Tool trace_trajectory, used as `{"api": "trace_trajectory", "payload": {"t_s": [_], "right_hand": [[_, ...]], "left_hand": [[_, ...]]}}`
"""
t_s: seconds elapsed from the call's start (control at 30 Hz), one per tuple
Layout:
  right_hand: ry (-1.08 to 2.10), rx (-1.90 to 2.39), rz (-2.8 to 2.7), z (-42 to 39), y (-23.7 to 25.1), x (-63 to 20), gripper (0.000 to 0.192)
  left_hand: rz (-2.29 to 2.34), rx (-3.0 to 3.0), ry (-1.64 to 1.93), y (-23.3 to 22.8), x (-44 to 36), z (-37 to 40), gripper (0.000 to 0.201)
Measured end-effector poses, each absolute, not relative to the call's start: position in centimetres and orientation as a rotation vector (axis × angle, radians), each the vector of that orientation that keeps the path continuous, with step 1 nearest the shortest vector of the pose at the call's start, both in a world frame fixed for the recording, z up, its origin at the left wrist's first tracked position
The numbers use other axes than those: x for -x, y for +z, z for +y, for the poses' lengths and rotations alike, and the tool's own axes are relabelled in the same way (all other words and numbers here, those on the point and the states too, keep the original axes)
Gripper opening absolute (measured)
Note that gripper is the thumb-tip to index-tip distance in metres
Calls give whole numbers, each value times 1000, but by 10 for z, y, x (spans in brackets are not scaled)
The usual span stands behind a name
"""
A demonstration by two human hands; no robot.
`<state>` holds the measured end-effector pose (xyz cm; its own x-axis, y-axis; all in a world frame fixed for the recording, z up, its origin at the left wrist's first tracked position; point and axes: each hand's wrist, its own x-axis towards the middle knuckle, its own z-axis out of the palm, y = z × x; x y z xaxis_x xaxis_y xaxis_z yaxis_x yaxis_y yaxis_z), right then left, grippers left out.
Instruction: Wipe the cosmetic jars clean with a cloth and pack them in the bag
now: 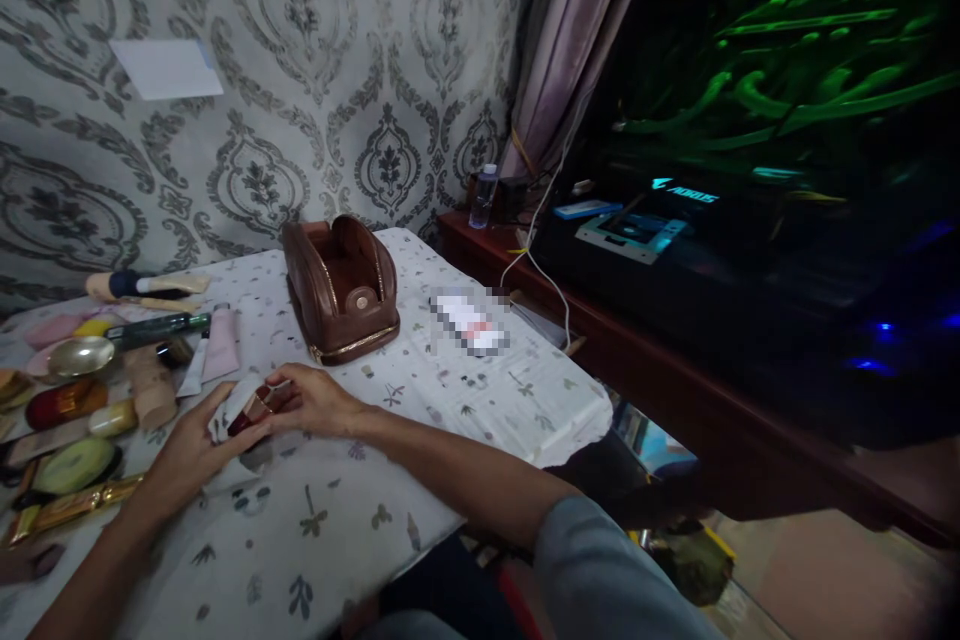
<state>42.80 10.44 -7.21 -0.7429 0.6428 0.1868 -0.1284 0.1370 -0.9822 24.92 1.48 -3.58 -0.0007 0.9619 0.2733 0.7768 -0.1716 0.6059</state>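
Observation:
In front of me, both hands meet over the table's left half. Fingers of my left hand (pixel 187 440) are closed around a crumpled white wipe (pixel 223 412), which lies against a small dark red case with gold trim (pixel 253 410). My right hand (pixel 322 402) pinches that case from the other side; its exact kind is not clear. A brown leather cosmetic bag (pixel 352 332) stands unzipped just beyond my hands, its inside visible. Left of my left hand lie a pink tube (pixel 222 340), a beige tube (pixel 154 388) and a gold stick (pixel 82 508).
More cosmetics spread over the left side, with a round silver piece (pixel 81 357), a green compact (pixel 75 465) and brushes (pixel 169 286). A blurred-out phone (pixel 471 322) lies right of the bag. A water bottle (pixel 484 198) and white cable (pixel 551 285) are by the computer case (pixel 750 250).

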Motion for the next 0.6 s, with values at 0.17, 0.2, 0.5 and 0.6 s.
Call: {"api": "trace_trajectory", "payload": {"t_s": [0.17,0.2,0.5,0.6], "right_hand": [[1744,457,-1769,106,-73,-428,63],[1781,453,-1753,106,-72,-428,64],[1586,587,-1849,106,-62,-429,53],[1495,630,-1917,107,-62,-431,53]], "left_hand": [[1672,-1912,884,-44,-234,15,48],[1664,-1908,879,-43,-235,15,49],[1945,-2328,749,-33,-259,4,48],[1950,-2450,654,-33,-261,-1,51]]}}
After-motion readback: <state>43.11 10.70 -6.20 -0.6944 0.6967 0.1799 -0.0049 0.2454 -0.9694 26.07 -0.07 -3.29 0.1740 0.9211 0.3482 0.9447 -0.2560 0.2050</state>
